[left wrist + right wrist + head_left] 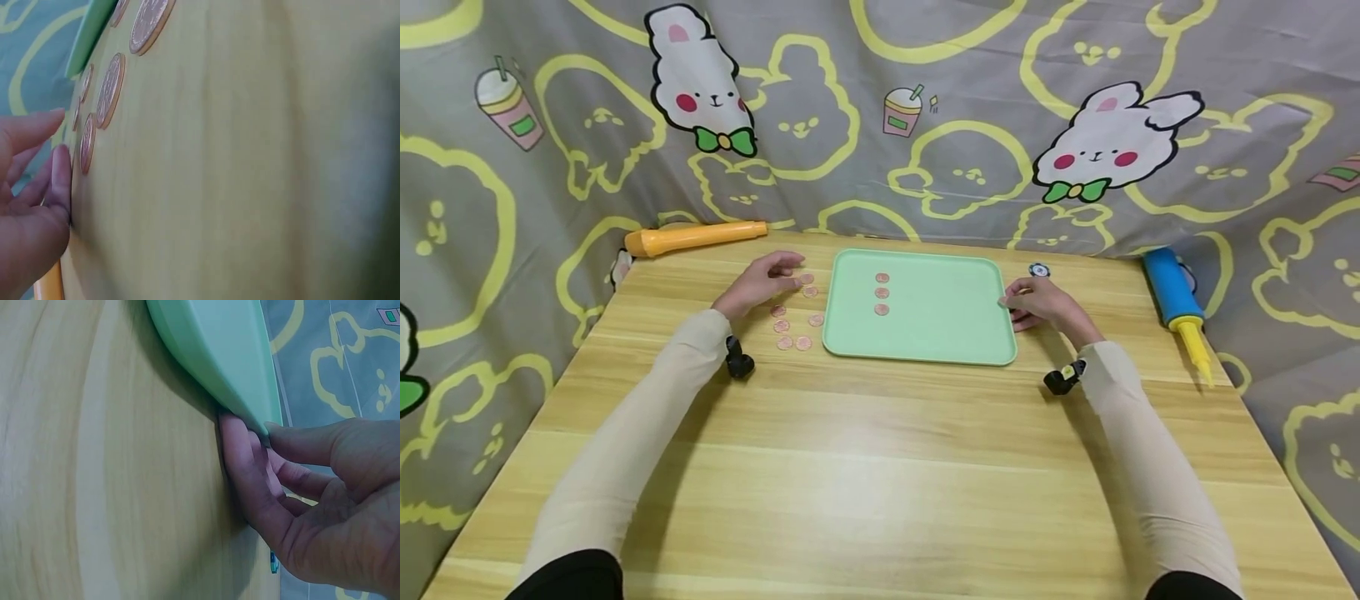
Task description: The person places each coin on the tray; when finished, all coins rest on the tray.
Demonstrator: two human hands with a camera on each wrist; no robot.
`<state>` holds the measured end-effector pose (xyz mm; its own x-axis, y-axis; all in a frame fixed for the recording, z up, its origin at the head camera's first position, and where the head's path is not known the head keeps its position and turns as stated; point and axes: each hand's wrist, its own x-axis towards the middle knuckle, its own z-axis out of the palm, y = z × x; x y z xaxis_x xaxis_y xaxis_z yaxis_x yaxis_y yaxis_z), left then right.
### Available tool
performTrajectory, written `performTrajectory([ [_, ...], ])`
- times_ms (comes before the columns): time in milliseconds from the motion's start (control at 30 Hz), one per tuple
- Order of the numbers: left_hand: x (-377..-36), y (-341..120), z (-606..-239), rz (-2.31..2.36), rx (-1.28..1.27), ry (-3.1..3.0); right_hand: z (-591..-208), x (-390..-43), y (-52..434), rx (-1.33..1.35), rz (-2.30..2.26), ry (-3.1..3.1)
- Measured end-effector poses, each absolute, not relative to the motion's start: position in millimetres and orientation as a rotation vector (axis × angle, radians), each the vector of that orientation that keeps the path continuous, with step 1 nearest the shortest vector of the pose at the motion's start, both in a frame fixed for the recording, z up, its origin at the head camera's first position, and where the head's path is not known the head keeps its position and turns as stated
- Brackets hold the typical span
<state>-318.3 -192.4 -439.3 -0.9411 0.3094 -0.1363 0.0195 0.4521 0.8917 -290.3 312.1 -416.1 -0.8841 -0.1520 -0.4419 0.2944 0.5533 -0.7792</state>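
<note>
A light green tray [947,312] lies at the far middle of the wooden table, with three copper coins [882,292] in a column on its left part. My right hand [1041,302] grips the tray's right edge; the right wrist view has the thumb [300,442] on the rim and fingers under it. Left of the tray, several more copper coins [782,326] lie loose and flat on the table. My left hand [758,285] is beside the farthest of them, thumb and fingers apart, nothing visible between them.
An orange baton-like thing [696,238] lies at the back left against the patterned curtain [820,192]. A small dark round chip [1039,270] sits behind my right hand. Toward the right edge lies a blue and yellow pump [1176,292].
</note>
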Motion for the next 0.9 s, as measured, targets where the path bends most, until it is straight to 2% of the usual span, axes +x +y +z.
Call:
performTrajectory([
  [267, -327.5, -181.4, -436.9, 1.286, 0.324, 2.585, -413.7, -290.8, 310.6, 0.083, -1.266, 2.34],
  [900, -322.2, -176.0, -431.1, 1.272, 0.223, 2.659, -414.2, -292.5, 310.2, 0.061, -1.234, 2.33],
])
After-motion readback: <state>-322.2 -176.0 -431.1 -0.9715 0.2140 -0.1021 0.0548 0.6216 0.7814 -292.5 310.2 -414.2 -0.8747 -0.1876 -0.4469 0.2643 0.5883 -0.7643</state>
